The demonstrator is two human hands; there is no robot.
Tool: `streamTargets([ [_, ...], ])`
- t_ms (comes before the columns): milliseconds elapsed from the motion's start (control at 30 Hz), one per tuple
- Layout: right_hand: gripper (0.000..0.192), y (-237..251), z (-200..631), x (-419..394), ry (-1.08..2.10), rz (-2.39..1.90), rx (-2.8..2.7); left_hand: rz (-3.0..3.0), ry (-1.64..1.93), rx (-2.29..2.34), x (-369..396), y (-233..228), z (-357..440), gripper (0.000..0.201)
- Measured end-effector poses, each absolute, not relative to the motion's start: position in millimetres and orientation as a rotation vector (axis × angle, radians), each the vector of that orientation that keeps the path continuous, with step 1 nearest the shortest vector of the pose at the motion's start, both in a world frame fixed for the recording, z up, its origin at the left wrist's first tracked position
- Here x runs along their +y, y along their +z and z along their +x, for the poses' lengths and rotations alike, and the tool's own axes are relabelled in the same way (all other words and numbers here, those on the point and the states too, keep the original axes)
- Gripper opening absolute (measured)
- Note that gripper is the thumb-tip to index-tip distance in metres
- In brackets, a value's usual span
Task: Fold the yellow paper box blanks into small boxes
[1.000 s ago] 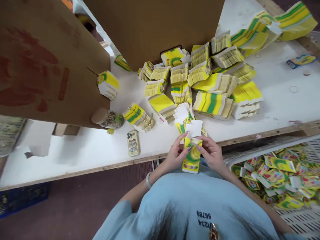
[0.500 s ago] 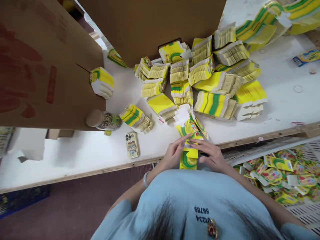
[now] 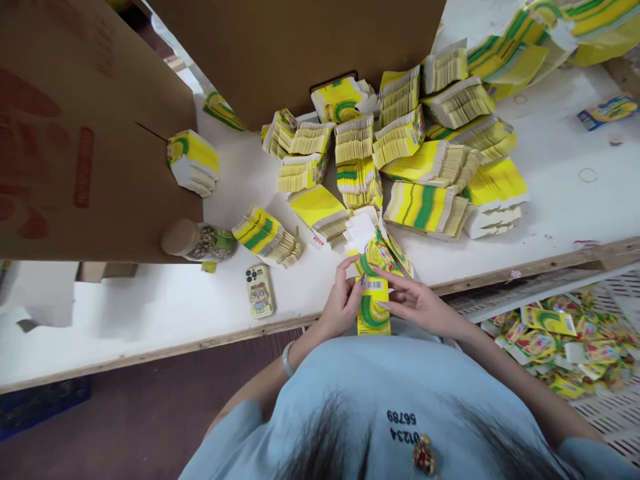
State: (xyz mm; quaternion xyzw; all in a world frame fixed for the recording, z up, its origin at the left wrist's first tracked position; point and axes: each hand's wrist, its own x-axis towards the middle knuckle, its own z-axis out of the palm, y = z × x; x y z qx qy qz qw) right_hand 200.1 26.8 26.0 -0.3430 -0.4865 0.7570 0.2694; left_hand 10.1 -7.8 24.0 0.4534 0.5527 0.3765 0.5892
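One small yellow-and-green carton [image 3: 373,308] was held upright at the table edge [image 3: 150,350], close to the person's body, pinched between both hands. The left hand [image 3: 341,305] was closed around its left side, thumb and fingers pressed to the panel, while the right hand [image 3: 417,305] was laid against the right side with the fingers [image 3: 387,277] stretched along the top near the barcode; neither hand was spread wide, and both were shut on the carton. A loose stack of flat cartons [image 3: 373,243] was seen just beyond the grip, touching the held carton's upper end. It was judged that the thin board could be creased or a flap bent the wrong way if too much pressure were applied, and that the stack behind could be knocked over the edge by the knuckles. Farther out from the grip, many bundled carton blanks [image 3: 425,143] were piled against a brown cardboard box [image 3: 300,47]. Well to the left of the grip a phone [image 3: 259,291] and a jar [image 3: 197,240] were lying, and to the right, below table level, a white crate [image 3: 605,413] holding folded cartons was seen.
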Motion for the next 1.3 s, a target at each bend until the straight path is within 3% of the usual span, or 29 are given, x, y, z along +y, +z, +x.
streamTargets([
  [167,0.038,16.9,226.2,30.1,1.808,-1.166,-1.112,1.511,0.803,1.238,31.4,28.6,7.4,0.047],
  [300,0.042,2.0,338.9,18.8,1.254,-1.605,-1.273,1.977,0.889,1.589,105.3,23.3,-12.7,0.032],
  [400,0.039,-10.3,431.2,-3.5,0.768,-1.975,-1.630,2.011,0.751,1.724,148.8,11.1,-27.3,0.041],
  [467,0.044,-12.1,456.3,-12.6,0.403,-2.113,-1.771,2.016,0.635,1.642,162.9,5.0,-33.6,0.027],
  [533,0.053,-6.4,441.7,-7.3,0.227,-2.138,-1.855,2.078,0.594,1.537,167.1,4.6,-38.0,0.026],
  [600,0.056,4.2,394.6,12.6,0.278,-2.031,-1.903,2.194,0.663,1.478,164.5,11.0,-41.2,0.032],
  [700,0.046,19.2,296.8,53.2,0.356,-1.609,-1.865,2.295,0.837,1.436,150.5,30.3,-43.1,0.036],
  [833,0.052,21.9,187.7,88.7,0.284,-1.156,-1.864,2.055,1.014,1.483,117.4,61.5,-38.1,0.048],
  [967,0.043,14.8,142.8,92.5,0.346,-1.019,-1.802,1.818,1.154,1.476,89.9,81.3,-34.1,0.048],
  [1100,0.028,21.3,142.5,83.8,0.416,-0.958,-1.739,1.758,1.294,1.264,78.0,68.8,-29.6,0.042],
  [1200,0.024,30.1,146.0,79.0,0.489,-0.977,-1.629,1.816,1.220,0.991,69.6,41.4,-13.6,0.102],
  [1233,0.023,31.7,146.2,78.1,0.510,-0.980,-1.580,1.810,1.163,0.939,66.5,32.4,-6.7,0.113],
  [1300,0.022,32.2,146.3,76.8,0.569,-0.989,-1.483,1.710,1.103,0.878,61.2,18.2,5.7,0.109],
])
